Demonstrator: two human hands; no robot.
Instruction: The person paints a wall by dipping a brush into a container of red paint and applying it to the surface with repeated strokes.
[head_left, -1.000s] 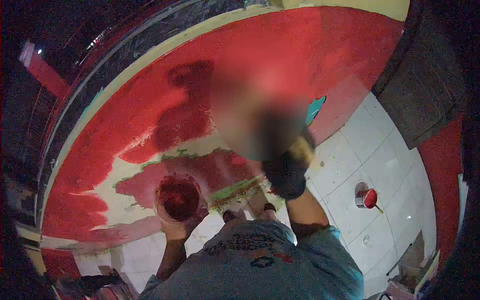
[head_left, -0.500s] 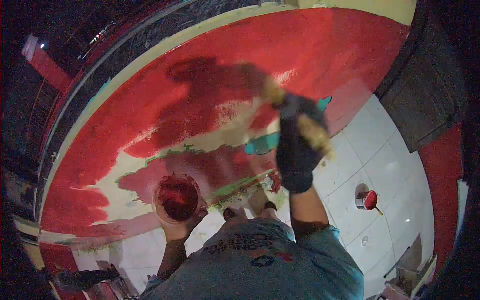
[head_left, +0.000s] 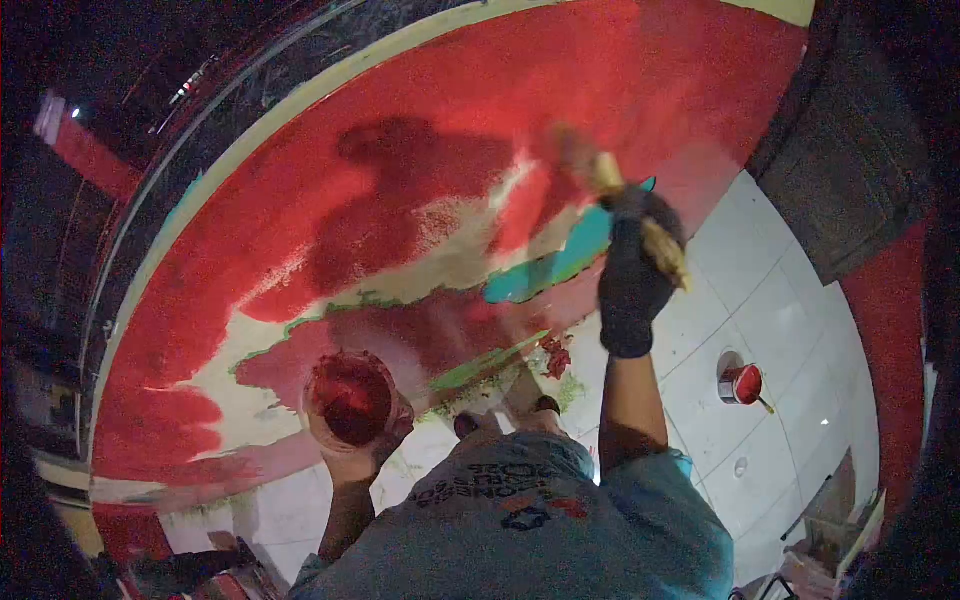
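My left hand [head_left: 367, 450], bare, holds a round container of red paint [head_left: 352, 398] from below and its right side. A dark glove covers my right hand [head_left: 640, 270], which is closed round the yellowish handle of a paintbrush [head_left: 608, 172]. The handle's rear end pokes out at the right of the fist. The bristles, blurred, are at the wall's red area, and whether they touch it I cannot tell. The wall [head_left: 440, 235] is mostly red, with bare beige patches and a teal patch [head_left: 520, 283] beneath the brush.
On the white tiled floor [head_left: 760, 270] at the right stands a small can of red paint [head_left: 742, 384] with a stick beside it. A crumpled red scrap [head_left: 555, 357] lies near my feet. Dark panels [head_left: 850, 170] rise at the upper right. Boxes [head_left: 825, 550] sit lower right.
My right hand has moved right with the brush, and the teal patch shows more fully than at first. My left hand still holds the container in nearly the same place.
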